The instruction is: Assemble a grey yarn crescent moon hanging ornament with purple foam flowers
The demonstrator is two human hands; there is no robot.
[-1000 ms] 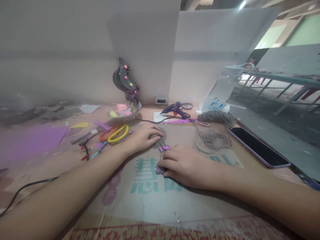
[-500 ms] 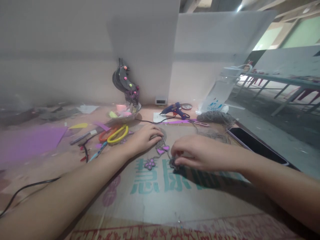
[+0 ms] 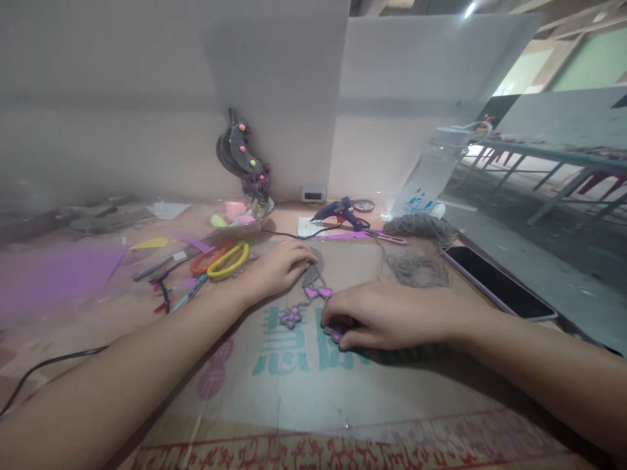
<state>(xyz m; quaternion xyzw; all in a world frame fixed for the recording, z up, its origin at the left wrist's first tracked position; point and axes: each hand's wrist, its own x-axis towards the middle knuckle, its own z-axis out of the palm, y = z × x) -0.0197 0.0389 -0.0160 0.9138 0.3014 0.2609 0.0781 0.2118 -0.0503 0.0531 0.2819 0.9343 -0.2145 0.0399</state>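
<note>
My left hand (image 3: 281, 267) rests on the cardboard with its fingers closed at the top of a grey felt piece (image 3: 313, 273). Grey strings run down from it to two purple hearts (image 3: 318, 293) and a purple flower (image 3: 290, 318) edged in grey, which lie on the board. A second grey-and-purple flower (image 3: 333, 334) is pinched between the thumb and fingers of my right hand (image 3: 379, 316), partly hidden under them. Just behind my right wrist lies loose grey yarn (image 3: 418, 270).
Yellow-handled scissors (image 3: 228, 260) and purple felt (image 3: 73, 277) lie to the left. Behind stand a decorated grey crescent (image 3: 240, 150), a dish (image 3: 240, 227) and a blue glue gun (image 3: 340, 212). A phone (image 3: 499, 282), yarn ball (image 3: 418, 226) and plastic jug (image 3: 428, 173) are at right.
My right hand has shifted slightly left and toward me with the flower, showing more of its purple. My left hand stays at the grey felt piece. The view has shifted a little.
</note>
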